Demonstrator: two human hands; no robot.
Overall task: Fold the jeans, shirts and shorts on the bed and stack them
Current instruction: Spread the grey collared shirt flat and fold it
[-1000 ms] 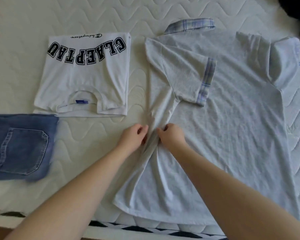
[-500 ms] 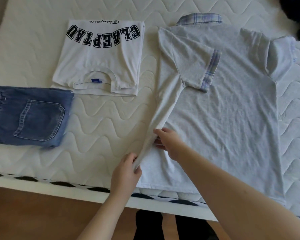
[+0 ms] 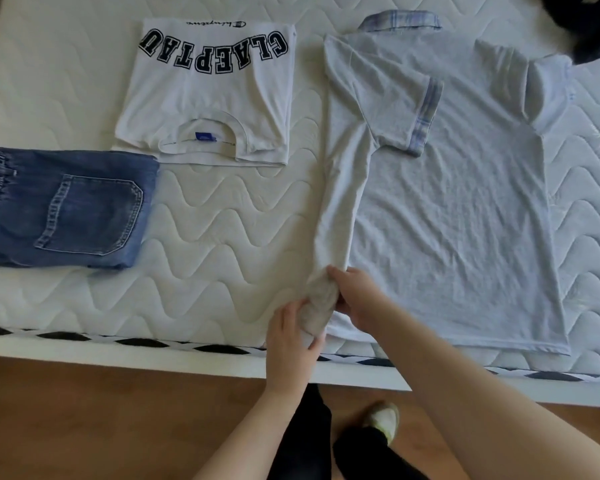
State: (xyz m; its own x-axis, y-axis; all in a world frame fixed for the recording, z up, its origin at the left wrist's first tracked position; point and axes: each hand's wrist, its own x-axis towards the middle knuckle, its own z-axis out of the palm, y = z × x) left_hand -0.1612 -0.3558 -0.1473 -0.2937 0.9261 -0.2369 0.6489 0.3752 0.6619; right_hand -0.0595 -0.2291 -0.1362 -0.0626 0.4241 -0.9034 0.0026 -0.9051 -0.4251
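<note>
The grey polo shirt lies flat at the right of the bed, its left side folded inward. Both hands work the hem corner at six o'clock: the left hand grips the bunched fabric, the right hand pinches it just beside. Judging by this, the first side fold is being straightened; next comes the right sleeve at two o'clock. At eleven o'clock a folded white T-shirt reads "CLAEPTAU" upside down, with small unreadable script. Folded jeans sit at nine.

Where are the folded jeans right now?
The folded jeans lie at the left edge of the head view, on the mattress, just below-left of the folded white T-shirt.
</note>
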